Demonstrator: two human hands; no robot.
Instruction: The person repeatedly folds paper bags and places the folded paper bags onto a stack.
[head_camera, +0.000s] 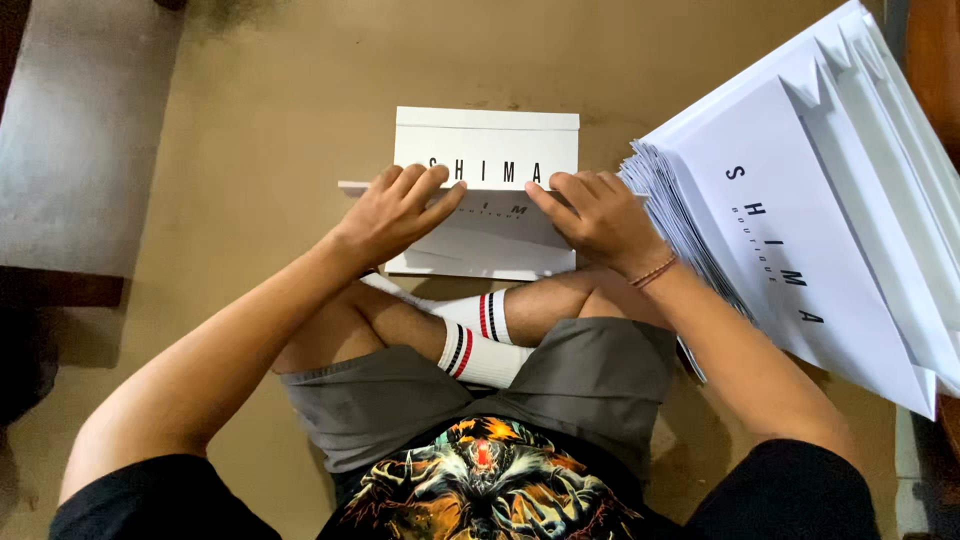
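While seated cross-legged on the tan floor (260, 130), pressing down on a flat white paper bag (487, 190) lying just beyond the shins. Left hand (395, 212) spread flat, fingers (425, 188) extended over the bag's left half, palm down, gripping nothing. Right hand (600, 215) likewise flat and open on the bag's right half, fingers pointing toward the left hand along a fold line across the bag's middle. Black lettering across the bag's far panel, partly covered by the fingertips. Thin cord bracelet (655, 271) around the right wrist. To the right, touching the right forearm, a tall slanted stack of identical folded white bags (820, 200), edges fanned out toward the near left, top one bearing black lettering too. White socks with red and black stripes (480, 340) crossed near the body, grey shorts (590, 385) and a black printed shirt (490, 480) at the near edge. At far left, a grey slab or step (80, 140) raised above the floor, well apart from both hands.
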